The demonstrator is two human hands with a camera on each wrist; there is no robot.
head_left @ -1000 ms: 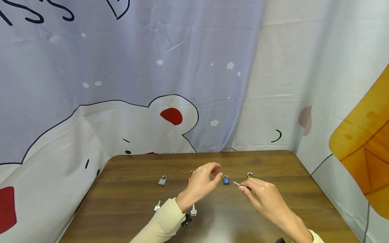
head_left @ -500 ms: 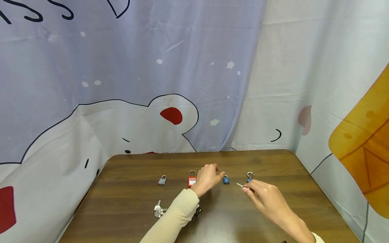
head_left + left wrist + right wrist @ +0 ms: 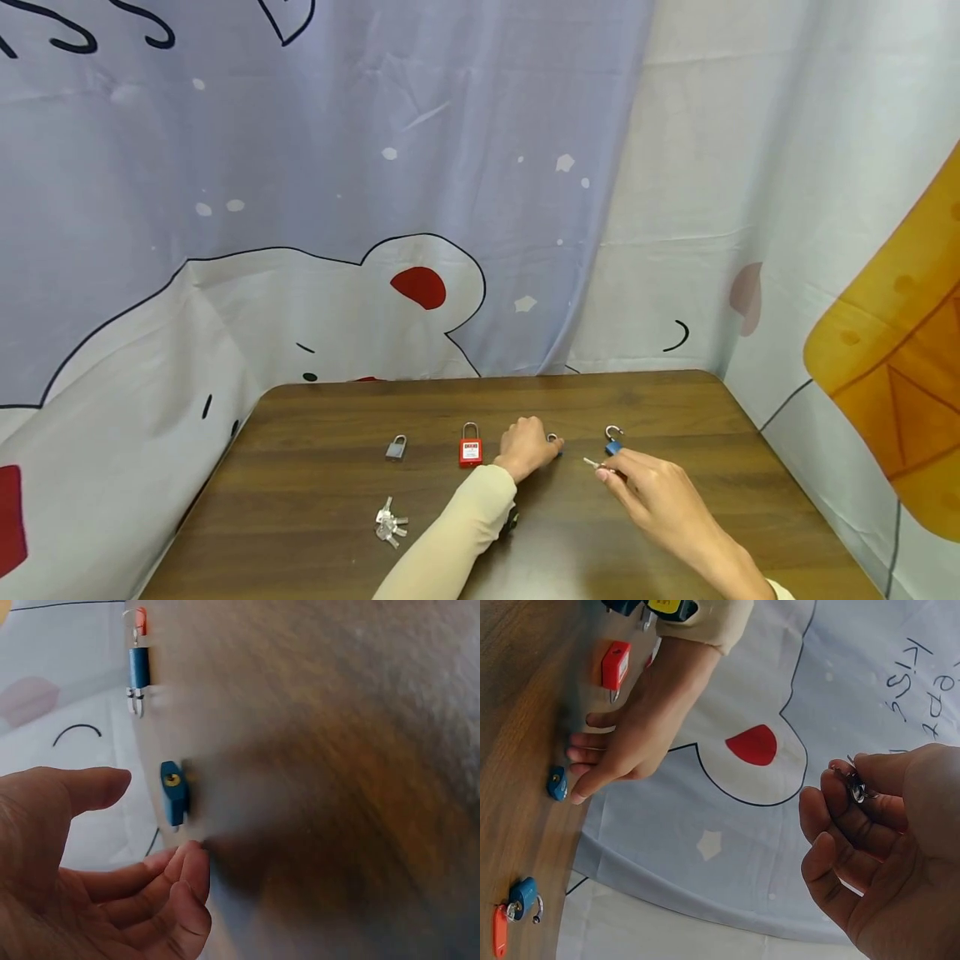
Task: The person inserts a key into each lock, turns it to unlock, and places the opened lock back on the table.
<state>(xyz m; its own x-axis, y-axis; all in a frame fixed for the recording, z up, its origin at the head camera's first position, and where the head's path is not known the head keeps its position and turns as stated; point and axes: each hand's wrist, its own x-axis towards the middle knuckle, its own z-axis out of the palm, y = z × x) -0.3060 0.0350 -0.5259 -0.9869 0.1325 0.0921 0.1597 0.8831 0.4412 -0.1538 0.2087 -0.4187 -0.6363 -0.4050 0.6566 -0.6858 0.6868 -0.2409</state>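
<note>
My left hand (image 3: 525,447) reaches down at a small blue padlock (image 3: 175,793). In the left wrist view its thumb and fingers are spread on either side of that padlock, seemingly apart from it. From the head view the hand hides most of the padlock. My right hand (image 3: 660,496) pinches a small key (image 3: 592,463) between thumb and fingertips, above the table; a metal ring (image 3: 856,789) shows there in the right wrist view. Just beyond it lies a second blue padlock (image 3: 612,448) with its shackle swung open. An orange-red tag (image 3: 500,931) lies against this one.
A red padlock (image 3: 470,452) with a white label and a grey padlock (image 3: 396,449) stand to the left on the wooden table (image 3: 315,483). Several loose keys (image 3: 390,523) lie nearer the front. A printed curtain (image 3: 337,167) hangs behind the table's back edge.
My left hand has moved right and down, from over the red padlock to the blue one, uncovering the red padlock and the loose keys. The right hand stays nearly in place with its key.
</note>
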